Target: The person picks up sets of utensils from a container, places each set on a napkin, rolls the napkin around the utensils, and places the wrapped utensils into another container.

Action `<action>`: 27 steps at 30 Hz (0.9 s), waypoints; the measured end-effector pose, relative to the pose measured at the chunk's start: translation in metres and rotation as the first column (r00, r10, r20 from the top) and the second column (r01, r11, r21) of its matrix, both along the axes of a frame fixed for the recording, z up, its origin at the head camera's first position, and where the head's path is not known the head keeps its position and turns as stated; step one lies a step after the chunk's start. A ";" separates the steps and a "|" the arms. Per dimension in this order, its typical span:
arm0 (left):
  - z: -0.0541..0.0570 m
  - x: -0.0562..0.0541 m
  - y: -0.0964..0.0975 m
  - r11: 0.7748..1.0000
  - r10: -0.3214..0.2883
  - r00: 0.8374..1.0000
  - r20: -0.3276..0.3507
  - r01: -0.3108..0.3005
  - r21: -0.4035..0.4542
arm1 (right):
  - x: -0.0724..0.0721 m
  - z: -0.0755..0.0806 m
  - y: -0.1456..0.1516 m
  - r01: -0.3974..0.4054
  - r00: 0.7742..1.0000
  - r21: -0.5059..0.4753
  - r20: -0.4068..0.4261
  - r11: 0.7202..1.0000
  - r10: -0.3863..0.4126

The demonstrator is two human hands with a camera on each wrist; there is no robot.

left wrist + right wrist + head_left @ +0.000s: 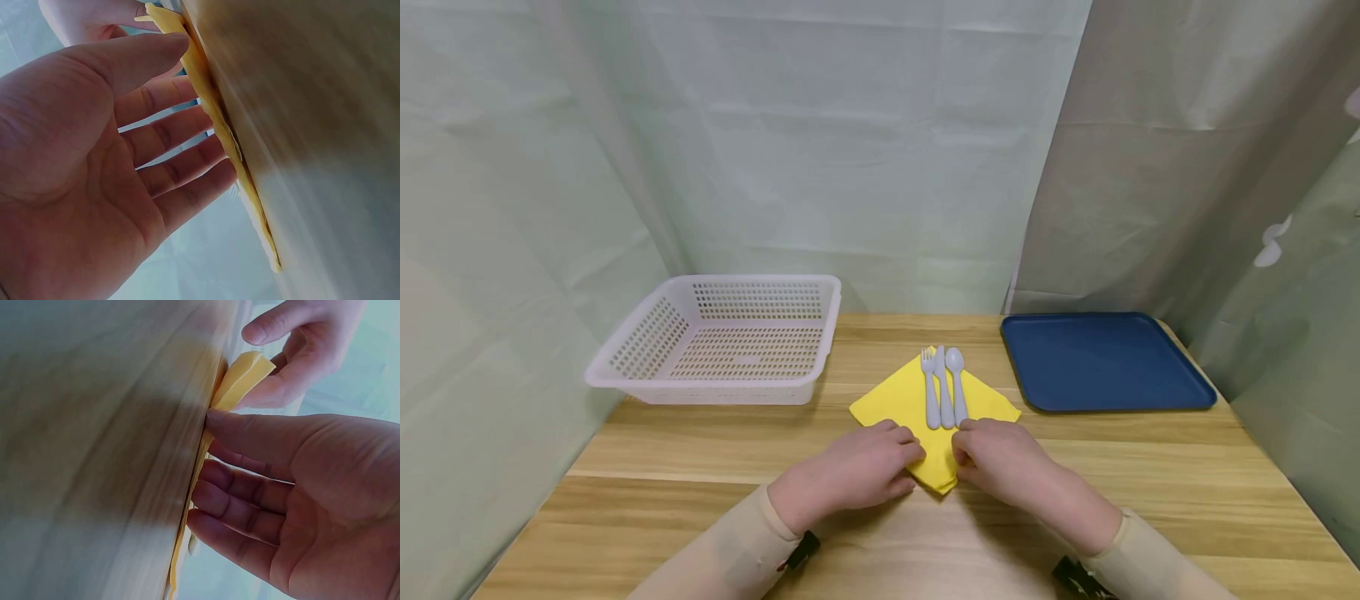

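Note:
A folded yellow napkin [895, 396] lies on the wooden table with one corner toward me. On it, side by side, are a pale grey fork [931, 390], a knife [943, 390] and a spoon [958, 387]. My left hand [872, 462] rests its fairly straight fingers on the napkin's near left edge, the thumb apart from them. On the other side, my right hand [1011, 462] pinches the near right edge, its thumb tip [219, 417] low at the cloth and its fingers bent. The near corner [244, 375] tilts up from the table in the right wrist view.
A white perforated plastic basket [745, 392] stands at the back left. At the back right lies a dark blue tray [1105, 362]. Pale cloth curtains [850, 167] hang behind and beside the wooden table [700, 517].

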State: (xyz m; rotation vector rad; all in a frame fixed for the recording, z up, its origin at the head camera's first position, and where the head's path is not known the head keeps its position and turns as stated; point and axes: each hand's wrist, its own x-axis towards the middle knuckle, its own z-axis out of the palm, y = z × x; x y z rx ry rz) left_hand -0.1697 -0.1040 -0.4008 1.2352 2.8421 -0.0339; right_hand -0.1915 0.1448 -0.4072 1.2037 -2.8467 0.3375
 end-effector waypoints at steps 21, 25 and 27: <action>0.002 -0.016 0.000 0.996 0.025 0.993 0.115 -0.034 0.076 | 0.000 -0.005 -0.002 -0.060 0.998 0.048 -0.013 0.997 0.061; 0.004 -0.017 0.001 0.995 0.035 0.991 0.126 -0.046 0.087 | -0.002 -0.003 -0.001 -0.053 0.999 0.042 0.002 0.998 0.053; 0.004 -0.017 0.002 0.995 0.040 0.991 0.129 -0.052 0.089 | -0.002 -0.002 -0.001 -0.046 0.999 0.040 0.016 0.998 0.045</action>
